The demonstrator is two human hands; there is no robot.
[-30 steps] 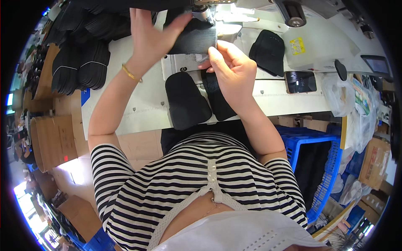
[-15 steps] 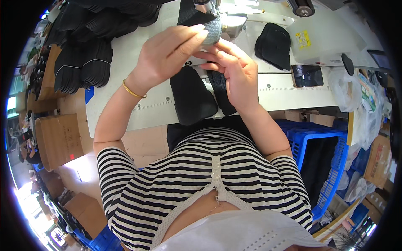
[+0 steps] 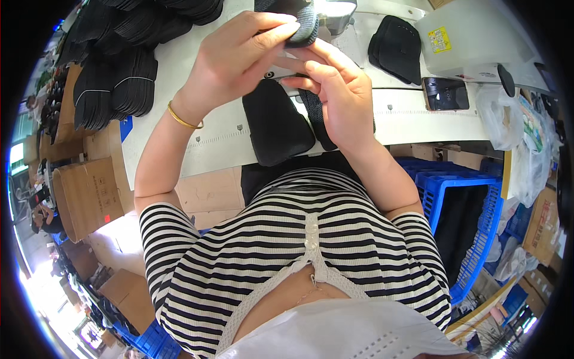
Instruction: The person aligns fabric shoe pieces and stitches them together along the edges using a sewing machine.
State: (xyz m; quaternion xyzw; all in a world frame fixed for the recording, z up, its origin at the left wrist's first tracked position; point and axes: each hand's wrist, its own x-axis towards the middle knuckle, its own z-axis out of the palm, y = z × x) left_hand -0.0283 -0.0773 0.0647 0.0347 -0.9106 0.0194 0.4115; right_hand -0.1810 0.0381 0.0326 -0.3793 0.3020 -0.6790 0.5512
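At the top of the view, my left hand [image 3: 230, 57] pinches the edge of a dark knitted fabric piece [image 3: 306, 25] between thumb and fingers. My right hand [image 3: 344, 90] is on the other side; its forefinger reaches to the lower edge of this piece, while its thumb and other fingers stay apart. Below the hands, a flat black fabric piece [image 3: 275, 125] with rounded corners lies at the table's near edge. Another black textured piece [image 3: 315, 116] sits beside it, partly covered by my right hand. The far end of the held piece is cut off by the frame.
Bundles of black pieces [image 3: 134, 90] are stacked at the far left of the white table [image 3: 209, 146]. Several black pieces [image 3: 394, 51] lie at the right, near a phone [image 3: 445, 94] and a whitish machine housing [image 3: 472, 42]. A blue crate [image 3: 436, 185] stands below the table's right side.
The view has shifted, so the metal machine part above the fabric has left the frame. Both hands stay at the dark fabric piece and appear higher in the picture.
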